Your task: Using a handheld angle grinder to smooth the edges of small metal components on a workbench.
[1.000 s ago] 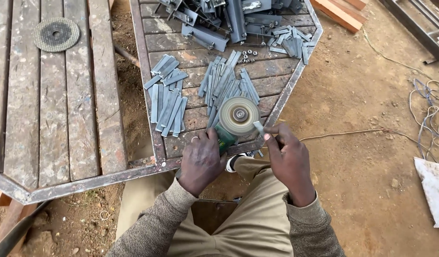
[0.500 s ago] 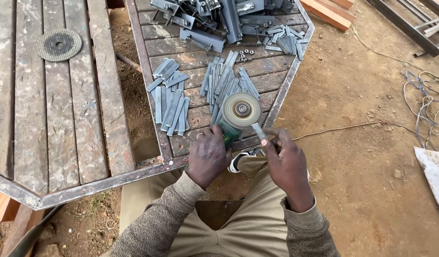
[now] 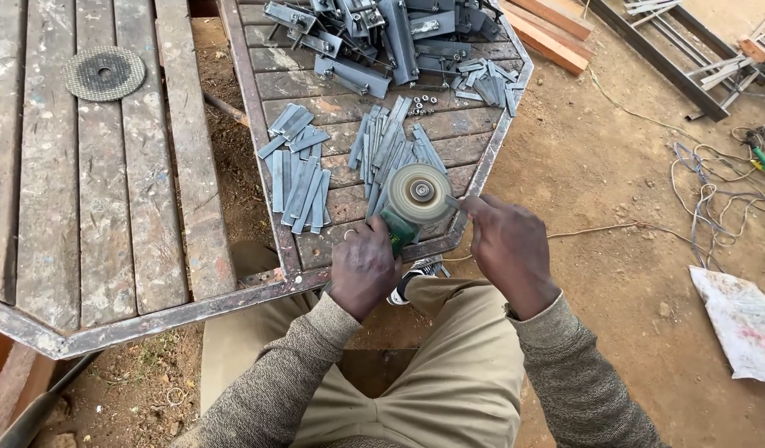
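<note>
My left hand (image 3: 364, 267) grips the green body of an angle grinder (image 3: 401, 229), whose round abrasive disc (image 3: 420, 192) faces up over the edge of a wooden table (image 3: 349, 108). My right hand (image 3: 505, 245) holds a small flat metal strip (image 3: 454, 202) against the disc's right rim. Just beyond the disc lies a pile of grey flat metal strips (image 3: 391, 148), and a second pile of strips (image 3: 298, 170) lies to its left. My legs in tan trousers fill the bottom of the view.
A spare grinding disc (image 3: 105, 73) lies on the left wooden panel (image 3: 100, 207). Larger metal brackets (image 3: 374, 41) are heaped at the table's far end. Cables (image 3: 714, 191) and a white cloth (image 3: 741, 319) lie on the dirt at right.
The view has shifted slightly; both hands stay at the grinder, with the right hand keeping the strip at the disc's rim.
</note>
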